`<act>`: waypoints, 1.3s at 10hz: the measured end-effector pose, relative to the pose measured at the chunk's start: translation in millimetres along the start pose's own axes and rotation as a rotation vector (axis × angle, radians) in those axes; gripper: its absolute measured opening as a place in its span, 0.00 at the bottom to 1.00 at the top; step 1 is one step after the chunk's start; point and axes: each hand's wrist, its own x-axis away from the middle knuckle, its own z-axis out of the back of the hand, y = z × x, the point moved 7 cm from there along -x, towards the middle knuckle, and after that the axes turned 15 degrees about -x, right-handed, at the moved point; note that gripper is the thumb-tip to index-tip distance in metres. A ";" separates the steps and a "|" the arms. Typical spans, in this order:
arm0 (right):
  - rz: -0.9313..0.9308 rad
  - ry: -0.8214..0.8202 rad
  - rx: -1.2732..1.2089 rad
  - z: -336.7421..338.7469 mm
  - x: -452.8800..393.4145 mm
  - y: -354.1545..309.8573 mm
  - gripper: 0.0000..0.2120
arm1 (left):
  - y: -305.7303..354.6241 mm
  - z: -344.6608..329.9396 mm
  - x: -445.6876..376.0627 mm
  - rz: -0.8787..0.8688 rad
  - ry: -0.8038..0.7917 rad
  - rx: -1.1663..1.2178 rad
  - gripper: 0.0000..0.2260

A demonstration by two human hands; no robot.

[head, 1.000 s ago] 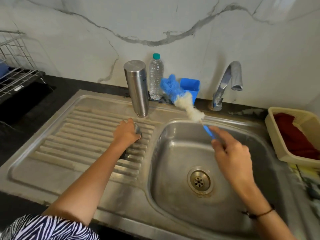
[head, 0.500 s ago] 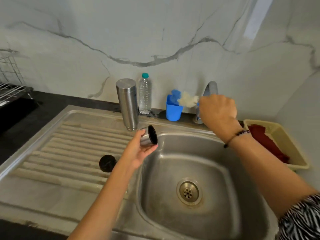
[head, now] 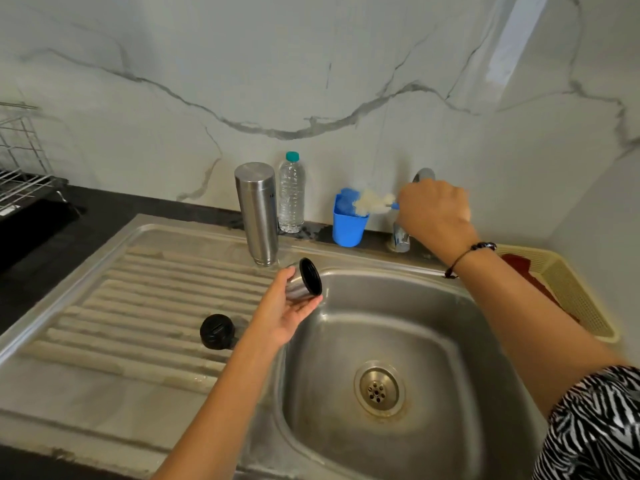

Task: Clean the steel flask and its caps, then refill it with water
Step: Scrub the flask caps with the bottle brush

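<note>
The steel flask (head: 258, 213) stands upside down at the back of the draining board. My left hand (head: 289, 306) holds a steel cap (head: 304, 284) with a black inside, tilted over the left rim of the sink basin (head: 450, 341). A black inner cap (head: 217, 331) lies on the ribbed draining board (head: 138, 306), left of my wrist. My right hand (head: 434, 211) grips the blue handle of a bottle brush (head: 372, 204) in front of the tap (head: 400, 237). The brush's white bristles hang over the blue cup (head: 348, 225).
A clear plastic water bottle (head: 291, 194) with a teal lid stands behind the flask. A yellow basket (head: 568, 289) with a red cloth sits right of the sink. A wire dish rack (head: 20, 181) is at far left. The drain (head: 379, 389) is in the basin's middle.
My left hand lifted the steel cap off the draining board and brought it to the basin's edge, uncovering the black inner cap. My right hand carried the brush back to the blue cup by the tap.
</note>
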 end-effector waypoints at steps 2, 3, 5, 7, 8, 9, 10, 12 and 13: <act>-0.068 0.058 -0.189 27.3 37.8 29.8 0.18 | -0.8 -2.7 -4.7 0.050 -0.029 0.096 0.13; -0.062 0.023 -0.400 22.5 87.4 55.2 0.19 | 4.2 0.6 -13.6 0.061 -0.017 0.152 0.24; 0.068 -0.102 -0.493 -2.2 166.0 52.3 0.22 | 19.4 -3.2 -21.9 0.048 0.024 0.128 0.24; 0.445 0.113 -0.114 -1.4 166.4 28.6 0.21 | 23.7 -12.8 -19.2 0.050 0.041 -0.337 0.16; 0.491 0.109 -0.026 -7.8 153.3 30.2 0.21 | 33.6 -11.8 -18.6 0.026 0.059 -0.421 0.15; 0.053 -0.301 -0.367 -56.0 143.9 47.1 0.17 | 54.6 -20.2 -18.4 -0.180 -0.035 -0.270 0.12; -0.590 -0.776 -1.531 -104.1 173.0 39.4 0.16 | 72.5 -29.2 -12.5 -0.321 -0.229 0.072 0.18; -0.051 -0.045 -0.872 -72.5 168.1 58.4 0.14 | 77.7 -22.7 -10.2 -0.232 -0.279 -0.208 0.15; 0.201 0.137 -0.377 -55.5 182.5 54.8 0.19 | 76.0 -21.3 -8.3 -0.134 -0.309 -0.205 0.22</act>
